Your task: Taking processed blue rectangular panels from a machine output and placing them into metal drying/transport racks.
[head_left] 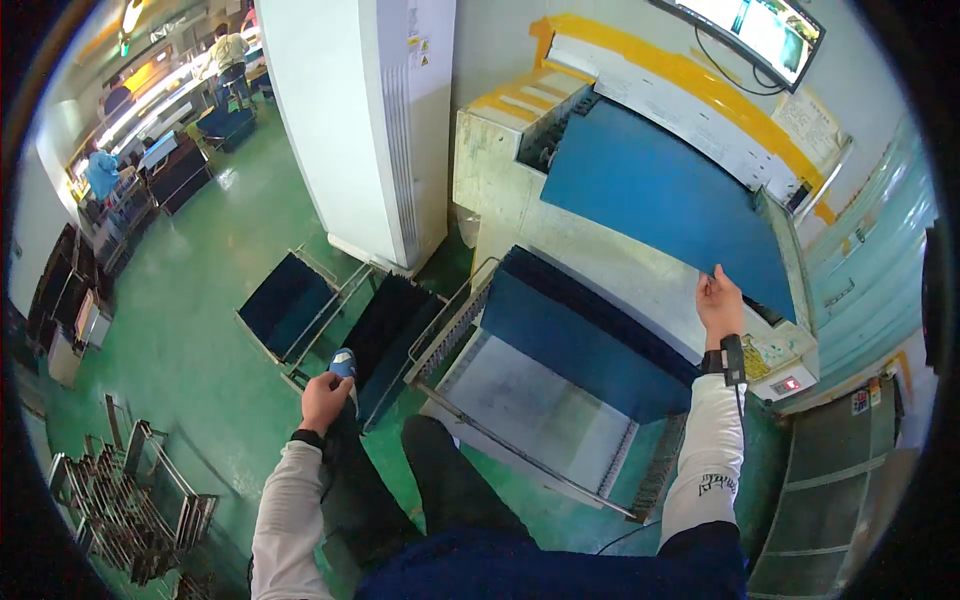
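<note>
A large flat blue panel [660, 185] lies on the sloping bed of a pale machine [510, 215]. My right hand [720, 305] is closed on the panel's near edge, close to its right corner, with thumb and fingers pinching it. My left hand [325, 402] hangs low on the left, fingers curled together, and nothing shows in them. Just beyond it in the view is my blue and white shoe [343, 362]. Between my hands stands a metal rack [530, 455] with several upright blue panels [570, 355] packed along its far side.
Two more racks of dark panels [290, 305] [385, 325] stand left of the first. A tall white cabinet [350, 120] rises behind them. Stacked metal frames [140, 500] lie at lower left. A screen [755, 35] hangs above the machine. Other people [228, 60] work far off.
</note>
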The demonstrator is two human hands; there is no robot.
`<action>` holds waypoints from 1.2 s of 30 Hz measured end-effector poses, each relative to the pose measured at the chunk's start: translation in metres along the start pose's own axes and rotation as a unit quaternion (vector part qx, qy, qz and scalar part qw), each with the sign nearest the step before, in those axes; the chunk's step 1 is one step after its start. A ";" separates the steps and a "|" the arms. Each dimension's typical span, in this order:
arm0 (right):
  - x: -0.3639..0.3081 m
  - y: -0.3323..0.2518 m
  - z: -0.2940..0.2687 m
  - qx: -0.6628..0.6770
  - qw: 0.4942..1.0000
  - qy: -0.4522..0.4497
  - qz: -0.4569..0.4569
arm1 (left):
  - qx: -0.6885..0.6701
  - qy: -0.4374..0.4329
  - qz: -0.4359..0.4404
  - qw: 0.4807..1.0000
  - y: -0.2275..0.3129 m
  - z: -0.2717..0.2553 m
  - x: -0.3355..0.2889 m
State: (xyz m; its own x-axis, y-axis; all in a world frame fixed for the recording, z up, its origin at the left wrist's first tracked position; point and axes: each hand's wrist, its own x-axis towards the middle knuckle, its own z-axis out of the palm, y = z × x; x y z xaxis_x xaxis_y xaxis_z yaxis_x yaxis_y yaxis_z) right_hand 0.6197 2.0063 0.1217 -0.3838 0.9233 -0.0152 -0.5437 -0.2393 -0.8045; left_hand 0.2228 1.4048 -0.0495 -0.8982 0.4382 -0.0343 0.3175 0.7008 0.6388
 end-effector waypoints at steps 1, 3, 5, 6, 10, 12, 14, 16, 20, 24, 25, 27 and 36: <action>0.004 0.001 0.003 0.056 0.998 0.033 0.023 | -0.001 -0.003 0.003 1.000 0.005 0.001 0.001; 0.021 0.011 -0.001 -0.003 0.996 0.068 0.051 | -0.001 -0.005 -0.011 1.000 0.007 0.000 0.003; 0.020 0.026 0.023 -0.013 0.993 0.084 0.084 | 0.017 0.002 -0.010 1.000 -0.002 0.000 0.003; 0.025 0.026 0.021 -0.039 0.989 0.071 0.125 | 0.013 0.001 -0.009 1.000 -0.002 0.001 0.003; 0.037 0.029 0.013 -0.082 0.985 0.033 0.150 | -0.001 -0.011 -0.012 1.000 0.007 0.002 0.003; 0.039 0.027 0.014 -0.095 0.982 0.024 0.162 | 0.002 -0.010 -0.008 1.000 0.008 0.003 0.004; 0.040 0.029 0.019 -0.056 0.985 0.060 0.152 | 0.011 0.002 0.006 1.000 0.003 0.004 0.004; 0.037 0.032 0.022 -0.039 0.987 0.068 0.137 | 0.013 -0.002 0.003 1.000 0.004 0.004 0.004; 0.026 0.032 0.027 -0.053 0.992 0.043 0.109 | 0.008 -0.002 0.010 1.000 0.007 0.004 0.003; 0.016 0.028 0.035 -0.139 0.990 0.008 0.035 | 0.011 -0.013 -0.004 1.000 0.009 0.003 0.003; 0.015 0.025 0.038 -0.203 0.979 0.021 -0.005 | 0.012 -0.014 -0.008 1.000 0.008 0.002 0.002; 0.015 0.017 0.044 -0.327 0.940 0.049 -0.087 | 0.013 -0.016 -0.010 1.000 0.007 0.003 0.003; 0.035 0.034 0.035 -0.790 0.519 0.085 -0.316 | 0.025 -0.017 -0.006 1.000 0.009 0.002 0.002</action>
State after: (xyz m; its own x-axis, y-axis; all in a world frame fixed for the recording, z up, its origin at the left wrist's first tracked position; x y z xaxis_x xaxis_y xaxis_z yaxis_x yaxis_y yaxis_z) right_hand 0.5620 2.0196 0.1149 -0.3572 0.7132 0.6031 0.8203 0.5483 -0.1626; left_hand 0.2240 1.4130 -0.0452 -0.8918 0.4473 -0.0683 0.3218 0.7330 0.5993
